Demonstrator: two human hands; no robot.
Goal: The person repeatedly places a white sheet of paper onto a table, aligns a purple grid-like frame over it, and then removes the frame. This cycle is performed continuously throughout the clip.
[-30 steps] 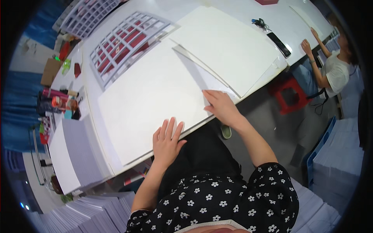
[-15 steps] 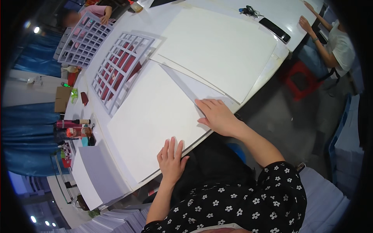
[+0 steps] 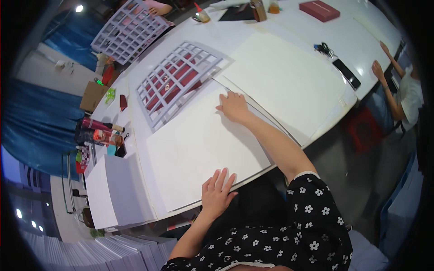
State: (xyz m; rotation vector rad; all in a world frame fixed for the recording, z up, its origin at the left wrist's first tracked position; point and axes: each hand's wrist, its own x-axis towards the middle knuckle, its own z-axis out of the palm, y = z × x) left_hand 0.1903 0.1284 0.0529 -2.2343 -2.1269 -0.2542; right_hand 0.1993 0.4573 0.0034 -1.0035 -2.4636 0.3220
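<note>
So the white desk [image 3: 289,27] takes up most of this. Biggest thing on it is the near board [image 3: 199,149], plain white, lying flat by the front edge right in front of the person. The far board [image 3: 289,81], also white, is just to its right.

A gray grid [image 3: 176,79] lies behind the near board with something dark red under it. Another grid [image 3: 129,34] is up at top left in a co-worker's hands, same as half a second ago.

Main change: the right hand [image 3: 234,107] was down by the front right edge, and now it's up near the far end of the near board. Its fingers are loosely bent and apart from the thumb, no grip that I can see. Left hand [image 3: 217,196] hasn't really budged: open, fingers spread flat on the board's front edge.

The view's swung too, so the dark red box [image 3: 319,10] is in now. There's pale lettering on its lid, too small to make out. Smaller stuff: black phone [image 3: 346,73], then some keys [image 3: 324,49].
</note>
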